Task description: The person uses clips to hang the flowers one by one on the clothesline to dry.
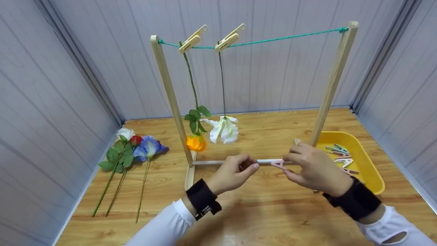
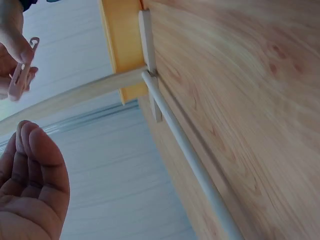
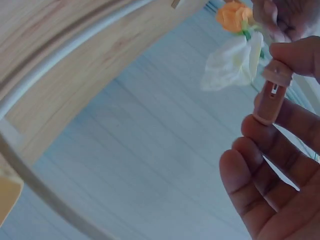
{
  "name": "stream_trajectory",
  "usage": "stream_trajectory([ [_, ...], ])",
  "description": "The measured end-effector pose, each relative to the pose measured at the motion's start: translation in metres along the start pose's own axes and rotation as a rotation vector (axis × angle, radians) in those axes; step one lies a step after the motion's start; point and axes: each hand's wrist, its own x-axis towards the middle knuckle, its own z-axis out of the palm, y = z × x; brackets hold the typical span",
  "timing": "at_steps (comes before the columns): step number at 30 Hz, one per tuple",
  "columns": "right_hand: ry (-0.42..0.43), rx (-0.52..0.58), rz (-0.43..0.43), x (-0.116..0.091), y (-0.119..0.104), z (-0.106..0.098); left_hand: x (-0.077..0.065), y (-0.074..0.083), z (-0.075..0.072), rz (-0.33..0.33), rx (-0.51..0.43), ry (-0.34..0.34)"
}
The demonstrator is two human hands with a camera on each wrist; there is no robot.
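Note:
My right hand [image 1: 317, 167] pinches a pale pink clothespin [image 1: 279, 164] between thumb and fingers. In the right wrist view the same clothespin [image 3: 271, 100] sits between the thumb and fingertips. Facing it is my left hand [image 1: 235, 171], its fingers loosely bent and holding nothing; a small gap separates it from the clothespin. Behind both hands, an orange flower [image 1: 196, 142] and a white flower [image 1: 224, 130] hang head down from a green cord [image 1: 273, 40]. Cream clothespins [image 1: 189, 43] fasten their stems to it.
The cord runs between two wooden posts [image 1: 170, 92], joined low down by a pale rod [image 1: 208, 163]. A yellow tray [image 1: 370, 164] with several clothespins stands at the right. On the left lie a blue-purple flower [image 1: 149, 148], a red rose [image 1: 136, 140] and a white flower [image 1: 126, 133].

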Motion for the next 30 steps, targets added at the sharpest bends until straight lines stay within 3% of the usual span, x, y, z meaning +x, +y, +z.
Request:
stream_trajectory([
  [6,0.020,-0.005,-0.071,0.010,-0.014,0.020,0.005,0.006,0.007,-0.077,-0.089,-0.080],
  [12,0.056,-0.033,-0.118,0.018,-0.022,0.029,0.008,0.005,0.008,-0.137,-0.137,-0.094],
  [17,0.019,0.022,-0.051,0.018,-0.023,0.031,0.007,0.003,0.007,-0.136,-0.149,-0.065],
  [22,-0.099,0.198,0.122,0.015,-0.020,0.029,0.001,0.001,0.002,-0.027,-0.024,-0.033],
  [26,-0.203,0.407,0.227,0.015,-0.016,0.028,-0.004,0.000,0.001,0.126,0.145,-0.020],
  [30,-0.289,0.556,0.271,0.016,-0.012,0.029,-0.008,-0.003,0.001,0.298,0.344,-0.001],
])
